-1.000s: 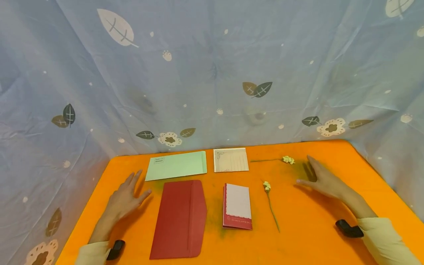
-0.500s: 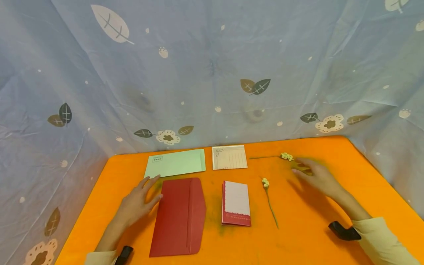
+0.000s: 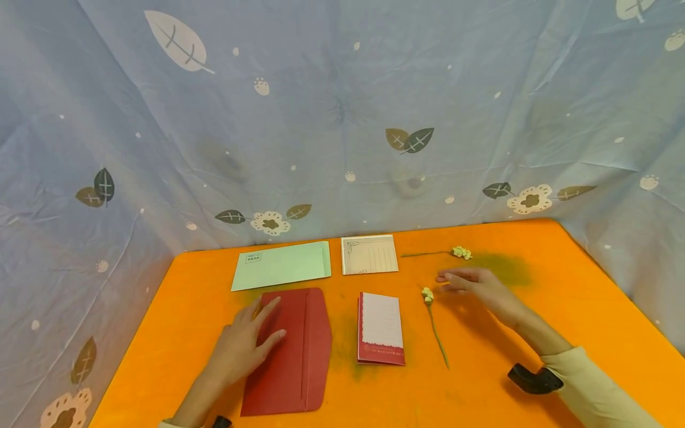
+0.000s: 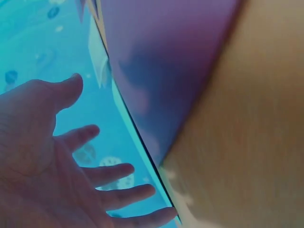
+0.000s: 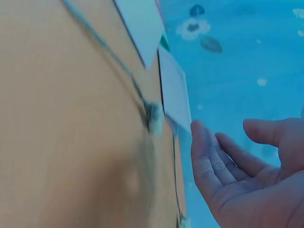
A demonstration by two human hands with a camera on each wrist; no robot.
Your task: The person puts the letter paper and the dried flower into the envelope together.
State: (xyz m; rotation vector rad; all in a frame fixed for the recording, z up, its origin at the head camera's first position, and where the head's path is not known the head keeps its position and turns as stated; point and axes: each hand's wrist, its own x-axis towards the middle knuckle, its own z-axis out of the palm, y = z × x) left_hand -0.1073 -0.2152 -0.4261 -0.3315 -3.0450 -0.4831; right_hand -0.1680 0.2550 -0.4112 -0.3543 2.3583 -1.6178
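Note:
A red envelope [image 3: 289, 356] with its flap to the right lies on the orange table. Over its left part hovers my left hand [image 3: 243, 348], fingers spread and holding nothing; in the left wrist view the hand [image 4: 52, 166] shows an open palm beside the envelope [image 4: 156, 61]. My right hand [image 3: 484, 291] is just right of the near yellow flower [image 3: 427, 295], its fingers loosely bent, nothing in them. In the right wrist view that flower [image 5: 153, 118] lies apart from the fingertips [image 5: 198, 130]. Between the envelope and this flower rests a folded red-and-white card [image 3: 381, 327].
A pale green envelope [image 3: 283, 264] and a cream lined card [image 3: 370, 255] lie along the back of the orange table [image 3: 160, 333]. A second yellow flower [image 3: 461, 253] lies at back right. Blue patterned cloth [image 3: 321, 119] hangs behind and at both sides.
My left hand has moved right, from beside the red envelope to over it. My right hand has come leftward from near the far flower toward the near one. The papers and flowers stay put.

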